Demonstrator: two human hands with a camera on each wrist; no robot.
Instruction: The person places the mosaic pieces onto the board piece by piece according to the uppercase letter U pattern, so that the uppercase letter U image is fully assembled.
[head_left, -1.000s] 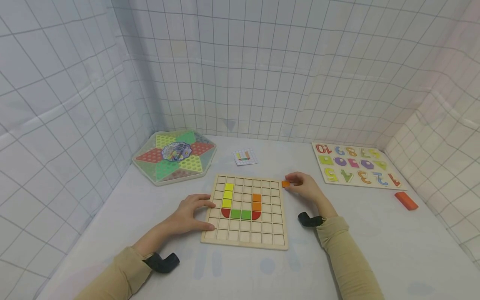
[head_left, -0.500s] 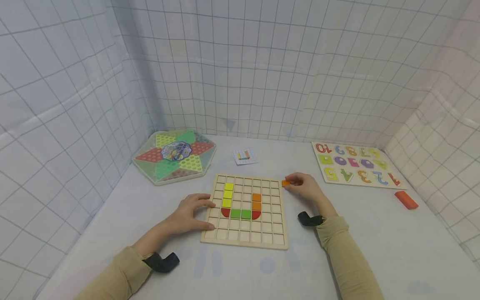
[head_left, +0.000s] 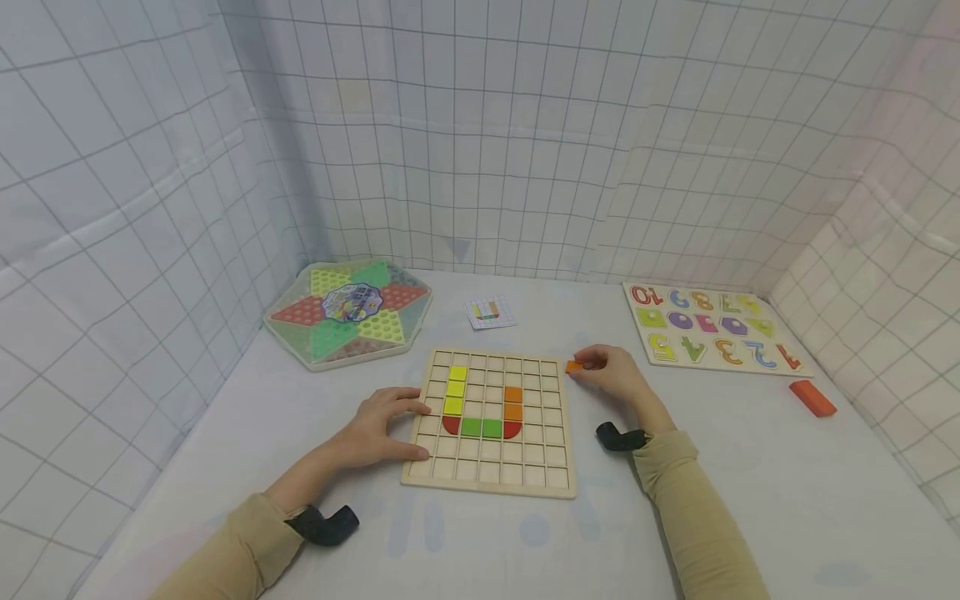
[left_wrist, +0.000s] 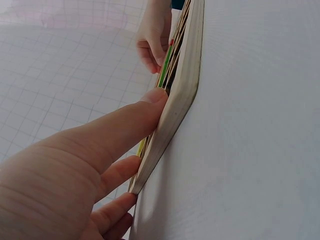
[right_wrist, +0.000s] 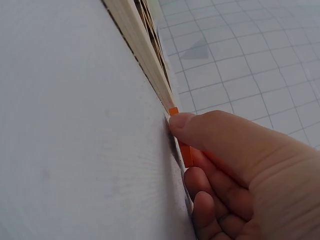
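Observation:
A wooden grid board (head_left: 491,475) lies in the middle of the table. In its cells, yellow tiles (head_left: 455,389), green tiles (head_left: 482,428), orange tiles (head_left: 513,403) and two red rounded tiles (head_left: 512,430) form a U. My left hand (head_left: 378,429) rests at the board's left edge, thumb and fingertips on the rim; in the left wrist view the thumb (left_wrist: 155,97) lies over the edge. Beyond the upper right corner, my right hand (head_left: 611,372) pinches an orange tile (right_wrist: 185,154) between thumb and fingers, close beside the board's side.
Behind the board lies a small pattern card (head_left: 491,312) showing a similar U. At back left is a hexagonal Chinese checkers board (head_left: 352,312). A number puzzle board (head_left: 712,329) stands back right, with a red-orange block (head_left: 812,399) near its front corner.
The orange tile in my right hand has shifted very slightly right and tilted a little. My left hand and the board have stayed in place.

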